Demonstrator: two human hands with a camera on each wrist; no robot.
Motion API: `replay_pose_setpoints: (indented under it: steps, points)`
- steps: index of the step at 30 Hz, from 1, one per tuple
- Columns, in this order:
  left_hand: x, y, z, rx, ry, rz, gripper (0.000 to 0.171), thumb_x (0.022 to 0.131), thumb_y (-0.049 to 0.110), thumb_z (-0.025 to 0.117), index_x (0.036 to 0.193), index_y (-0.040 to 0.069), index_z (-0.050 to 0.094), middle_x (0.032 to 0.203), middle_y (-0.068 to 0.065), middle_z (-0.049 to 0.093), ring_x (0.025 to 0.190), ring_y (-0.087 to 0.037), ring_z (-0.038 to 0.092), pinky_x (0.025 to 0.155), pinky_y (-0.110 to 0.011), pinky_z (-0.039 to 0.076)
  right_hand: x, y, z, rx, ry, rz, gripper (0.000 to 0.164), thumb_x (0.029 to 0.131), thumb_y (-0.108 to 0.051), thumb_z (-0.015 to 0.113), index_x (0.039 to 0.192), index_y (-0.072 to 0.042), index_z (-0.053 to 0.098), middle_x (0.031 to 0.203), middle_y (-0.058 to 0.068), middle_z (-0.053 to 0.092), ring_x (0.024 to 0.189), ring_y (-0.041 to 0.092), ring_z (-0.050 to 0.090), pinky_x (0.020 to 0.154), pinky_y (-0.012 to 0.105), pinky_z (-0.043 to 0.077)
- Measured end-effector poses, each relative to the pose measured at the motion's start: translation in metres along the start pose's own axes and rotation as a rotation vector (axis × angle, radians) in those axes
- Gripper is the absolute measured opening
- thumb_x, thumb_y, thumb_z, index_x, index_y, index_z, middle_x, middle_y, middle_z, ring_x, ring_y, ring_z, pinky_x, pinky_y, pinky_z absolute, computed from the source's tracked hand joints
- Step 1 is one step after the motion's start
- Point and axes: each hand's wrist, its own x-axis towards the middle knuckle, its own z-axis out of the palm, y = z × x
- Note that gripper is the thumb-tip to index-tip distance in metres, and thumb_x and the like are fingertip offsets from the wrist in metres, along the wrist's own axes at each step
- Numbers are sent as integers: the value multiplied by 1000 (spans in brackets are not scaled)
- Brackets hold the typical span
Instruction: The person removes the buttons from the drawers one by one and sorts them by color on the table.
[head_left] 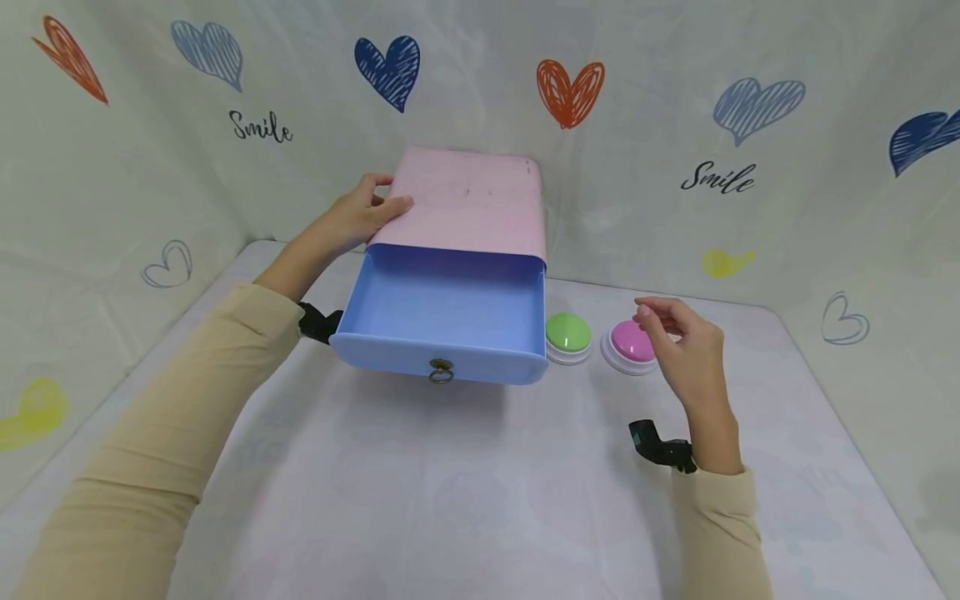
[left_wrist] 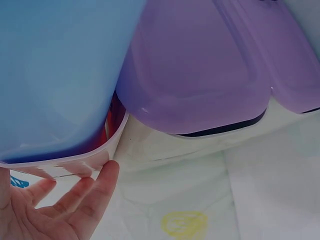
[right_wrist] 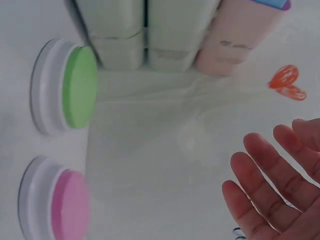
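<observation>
A pink casing forms the top tier of a small drawer chest, its blue drawer pulled far out with nothing inside. The drawer's front carries a bronze ring pull. My left hand rests on the casing's left side, thumb lying on the top; in the left wrist view, its nearly straight fingers touch the pink wall. My right hand is raised beside a pink push button, relaxed and holding nothing. A green push button sits between it and the drawer.
Below the blue drawer, purple drawers show in whitish tiers of the chest. A white cloth with printed hearts hangs behind the table. Each wrist wears a black camera mount.
</observation>
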Motion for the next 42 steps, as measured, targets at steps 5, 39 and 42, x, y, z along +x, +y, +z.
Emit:
replay_pose_setpoints:
  steps: [5, 39, 42]
  points:
    - [-1, 2, 0, 0, -1, -2, 77, 93, 51, 42, 150, 14, 5, 146, -23, 29, 123, -40, 41, 102, -53, 37, -6, -31, -9, 85, 16, -146, 17, 91, -9, 57, 103, -3, 68, 82, 15, 68, 75, -10, 55, 75, 6, 42]
    - [1, -1, 0, 10, 1, -5, 78, 93, 52, 42, 150, 14, 5, 146, -23, 28, 125, -40, 40, 102, -54, 37, -69, -127, 54, 66, -529, -524, 29, 90, -13, 59, 119, -7, 62, 73, -7, 54, 59, 0, 42, 53, 11, 38]
    - [1, -1, 0, 13, 1, -6, 77, 93, 52, 42, 149, 14, 6, 146, -23, 29, 125, -40, 40, 102, -54, 37, -71, -128, 64, 43, -559, -521, 32, 92, -14, 58, 123, -7, 58, 75, -6, 55, 63, 2, 46, 56, 12, 39]
